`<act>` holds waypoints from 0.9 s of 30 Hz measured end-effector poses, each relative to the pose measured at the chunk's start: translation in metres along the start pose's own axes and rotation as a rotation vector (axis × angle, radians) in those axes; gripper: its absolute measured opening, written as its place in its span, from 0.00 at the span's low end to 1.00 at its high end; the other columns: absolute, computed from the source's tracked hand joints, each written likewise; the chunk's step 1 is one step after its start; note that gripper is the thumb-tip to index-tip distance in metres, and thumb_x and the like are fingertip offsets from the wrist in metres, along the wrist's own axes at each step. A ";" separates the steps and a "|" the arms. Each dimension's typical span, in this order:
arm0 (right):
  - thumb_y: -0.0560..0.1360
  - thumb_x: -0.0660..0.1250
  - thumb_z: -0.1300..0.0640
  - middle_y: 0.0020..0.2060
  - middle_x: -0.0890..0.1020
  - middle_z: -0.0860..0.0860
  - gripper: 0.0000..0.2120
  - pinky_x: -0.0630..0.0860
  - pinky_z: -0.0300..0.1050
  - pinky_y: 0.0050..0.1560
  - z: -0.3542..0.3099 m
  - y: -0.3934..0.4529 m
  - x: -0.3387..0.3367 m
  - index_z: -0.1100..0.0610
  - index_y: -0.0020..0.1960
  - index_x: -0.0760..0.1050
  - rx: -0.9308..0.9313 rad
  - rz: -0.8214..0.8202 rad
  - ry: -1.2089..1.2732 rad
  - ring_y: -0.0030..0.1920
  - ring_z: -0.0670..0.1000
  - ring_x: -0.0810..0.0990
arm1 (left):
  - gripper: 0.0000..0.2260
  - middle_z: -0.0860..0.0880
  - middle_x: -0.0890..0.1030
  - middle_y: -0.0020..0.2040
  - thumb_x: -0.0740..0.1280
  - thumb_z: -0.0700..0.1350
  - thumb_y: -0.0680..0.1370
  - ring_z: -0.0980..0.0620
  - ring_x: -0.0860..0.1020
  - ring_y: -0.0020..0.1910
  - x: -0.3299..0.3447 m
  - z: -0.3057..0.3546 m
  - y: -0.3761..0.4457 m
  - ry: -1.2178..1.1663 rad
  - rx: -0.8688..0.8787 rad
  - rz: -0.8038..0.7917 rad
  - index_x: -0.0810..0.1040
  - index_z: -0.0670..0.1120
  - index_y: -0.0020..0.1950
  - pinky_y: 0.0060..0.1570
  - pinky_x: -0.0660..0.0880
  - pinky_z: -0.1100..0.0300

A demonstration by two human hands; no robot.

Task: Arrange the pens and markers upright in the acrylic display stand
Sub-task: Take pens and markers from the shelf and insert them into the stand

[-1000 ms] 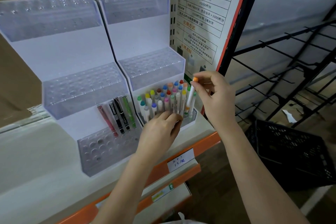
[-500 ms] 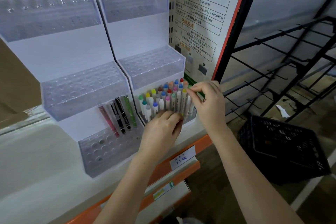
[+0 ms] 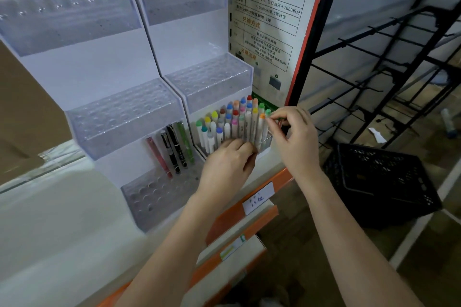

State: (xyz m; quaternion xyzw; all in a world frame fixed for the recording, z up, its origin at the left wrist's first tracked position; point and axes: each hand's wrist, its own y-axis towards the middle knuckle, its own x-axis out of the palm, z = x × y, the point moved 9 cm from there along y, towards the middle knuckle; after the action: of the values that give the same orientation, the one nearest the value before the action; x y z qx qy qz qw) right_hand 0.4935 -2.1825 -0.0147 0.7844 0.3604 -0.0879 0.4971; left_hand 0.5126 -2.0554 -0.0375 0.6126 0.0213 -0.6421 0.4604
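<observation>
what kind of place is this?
Probably a stationery shop or its stockroom: tiered acrylic stand of markers, handwritten price tag on the orange shelf edge, empty wire rack beside it.

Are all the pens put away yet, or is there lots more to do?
Partly done. A bunch of colour-capped markers already stands in the right acrylic stand's bottom tier, and four pens lean in the left stand. The right hand pinches the orange-capped marker at the bunch's edge; the left hand steadies the front. The upper tiers hold no pens.
</observation>
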 end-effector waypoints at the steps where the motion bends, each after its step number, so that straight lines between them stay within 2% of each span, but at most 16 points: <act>1: 0.75 0.62 0.53 0.44 0.79 0.53 0.11 0.70 0.30 0.48 0.000 -0.007 -0.001 0.62 0.48 0.76 0.023 -0.009 0.006 0.48 0.46 0.74 | 0.05 0.49 0.80 0.37 0.66 0.43 0.73 0.49 0.79 0.37 -0.001 0.001 -0.002 0.004 0.006 -0.010 0.80 0.45 0.42 0.29 0.71 0.62; 4: 0.75 0.61 0.53 0.43 0.78 0.52 0.11 0.69 0.33 0.48 -0.001 -0.031 0.003 0.61 0.47 0.76 0.045 -0.064 0.012 0.47 0.44 0.72 | 0.12 0.50 0.79 0.39 0.57 0.47 0.76 0.49 0.78 0.40 -0.002 0.001 -0.009 0.020 -0.013 -0.051 0.80 0.46 0.44 0.32 0.74 0.59; 8: 0.75 0.66 0.57 0.44 0.78 0.53 0.07 0.66 0.32 0.47 -0.003 -0.056 0.017 0.61 0.47 0.76 0.033 -0.205 0.015 0.47 0.46 0.72 | 0.08 0.50 0.81 0.42 0.62 0.45 0.77 0.49 0.78 0.43 -0.008 -0.003 -0.023 0.032 -0.096 -0.045 0.81 0.46 0.46 0.34 0.75 0.57; 12: 0.75 0.68 0.60 0.46 0.79 0.55 0.07 0.72 0.41 0.48 -0.017 -0.076 0.032 0.62 0.50 0.76 -0.004 -0.368 0.043 0.49 0.54 0.76 | 0.15 0.50 0.81 0.38 0.56 0.47 0.75 0.48 0.79 0.39 -0.022 -0.006 -0.042 0.119 -0.159 0.013 0.82 0.46 0.42 0.31 0.77 0.57; 16: 0.74 0.68 0.61 0.45 0.79 0.53 0.05 0.66 0.35 0.48 -0.053 -0.094 0.041 0.60 0.50 0.77 -0.112 -0.454 0.108 0.49 0.53 0.75 | 0.15 0.49 0.80 0.37 0.56 0.48 0.75 0.47 0.79 0.37 -0.048 -0.015 -0.077 0.203 -0.238 0.056 0.81 0.46 0.40 0.29 0.76 0.58; 22: 0.75 0.63 0.56 0.43 0.79 0.51 0.07 0.70 0.40 0.46 -0.146 -0.122 0.068 0.59 0.47 0.77 -0.252 -0.582 0.298 0.46 0.52 0.76 | 0.12 0.49 0.80 0.35 0.60 0.47 0.74 0.46 0.79 0.36 -0.119 -0.040 -0.153 0.311 -0.440 0.153 0.81 0.45 0.39 0.28 0.75 0.59; 24: 0.76 0.64 0.57 0.43 0.80 0.51 0.06 0.71 0.42 0.45 -0.183 -0.133 0.080 0.58 0.48 0.77 -0.295 -0.630 0.350 0.47 0.52 0.78 | 0.07 0.48 0.80 0.36 0.64 0.44 0.73 0.45 0.80 0.37 -0.148 -0.047 -0.183 0.346 -0.498 0.180 0.81 0.45 0.39 0.33 0.73 0.58; 25: 0.76 0.65 0.57 0.44 0.80 0.51 0.05 0.72 0.42 0.45 -0.202 -0.140 0.087 0.58 0.48 0.78 -0.309 -0.659 0.374 0.47 0.52 0.78 | 0.04 0.48 0.80 0.36 0.67 0.41 0.72 0.45 0.80 0.37 -0.162 -0.050 -0.199 0.373 -0.522 0.189 0.81 0.44 0.39 0.34 0.70 0.61; 27: 0.75 0.66 0.58 0.44 0.80 0.51 0.05 0.71 0.42 0.46 -0.240 -0.155 0.100 0.58 0.48 0.78 -0.341 -0.697 0.415 0.47 0.53 0.78 | 0.02 0.48 0.81 0.37 0.73 0.38 0.70 0.47 0.80 0.37 -0.189 -0.058 -0.231 0.444 -0.570 0.196 0.81 0.44 0.40 0.32 0.68 0.65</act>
State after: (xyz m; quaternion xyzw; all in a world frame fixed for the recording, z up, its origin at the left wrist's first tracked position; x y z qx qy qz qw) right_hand 0.4121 -1.8943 -0.0573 0.5238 0.7051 -0.0302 0.4771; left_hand 0.3812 -1.7810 -0.0233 0.5834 0.2398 -0.4148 0.6558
